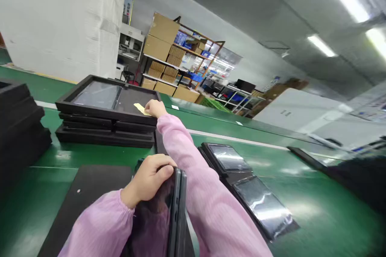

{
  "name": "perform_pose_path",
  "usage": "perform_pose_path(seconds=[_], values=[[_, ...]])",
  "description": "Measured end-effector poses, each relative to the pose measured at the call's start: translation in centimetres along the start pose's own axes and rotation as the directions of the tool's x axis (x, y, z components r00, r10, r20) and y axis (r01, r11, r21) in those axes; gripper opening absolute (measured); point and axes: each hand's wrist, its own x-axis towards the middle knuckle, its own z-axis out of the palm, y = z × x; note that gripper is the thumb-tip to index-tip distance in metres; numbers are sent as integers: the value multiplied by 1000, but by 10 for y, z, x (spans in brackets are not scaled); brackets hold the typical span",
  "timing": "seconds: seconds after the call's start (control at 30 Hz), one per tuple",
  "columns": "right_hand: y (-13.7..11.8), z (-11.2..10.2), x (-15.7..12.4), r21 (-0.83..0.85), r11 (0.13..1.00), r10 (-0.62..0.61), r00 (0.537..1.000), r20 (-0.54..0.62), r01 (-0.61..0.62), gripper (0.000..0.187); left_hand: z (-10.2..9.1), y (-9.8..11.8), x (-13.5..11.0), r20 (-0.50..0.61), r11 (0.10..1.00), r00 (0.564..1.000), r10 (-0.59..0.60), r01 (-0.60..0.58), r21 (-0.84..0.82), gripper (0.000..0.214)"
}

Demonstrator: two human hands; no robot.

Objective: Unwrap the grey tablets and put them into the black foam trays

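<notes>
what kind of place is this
Probably an electronics factory line: a green conveyor belt, stacked black trays holding a screen, shelves of cardboard boxes behind, and the left hand gripping dark tablets.

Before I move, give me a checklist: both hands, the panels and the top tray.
1. Left hand grips the upright dark panels: ok.
2. Right hand touches the yellow slip: ok.
3. Slip pinched or only touched: cannot tell.
4. Top tray, left compartment holds a screen: ok.
5. Right compartment free of loose items: not ok, the slip lies there.
6. Tray stack rests flat on the green belt: ok.
</notes>
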Motion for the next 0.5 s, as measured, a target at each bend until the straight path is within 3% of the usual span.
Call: perform_pose_path(seconds=[0.23, 0.4, 0.5], values=[[12, -4, -9, 113, 993, 47, 998, -33, -43, 30, 2, 4, 1, 34, 1000, 999, 24, -24, 6, 66], [12, -15, -20, 260, 965, 74, 982, -176, -27, 23, -1, 1, 1, -6, 1000, 1000, -6, 6, 4, 63], [7, -29, -45, 353, 936, 106, 956, -274, -3, 18, -5, 0, 1, -31, 1000, 999, -24, 24, -6, 62]])
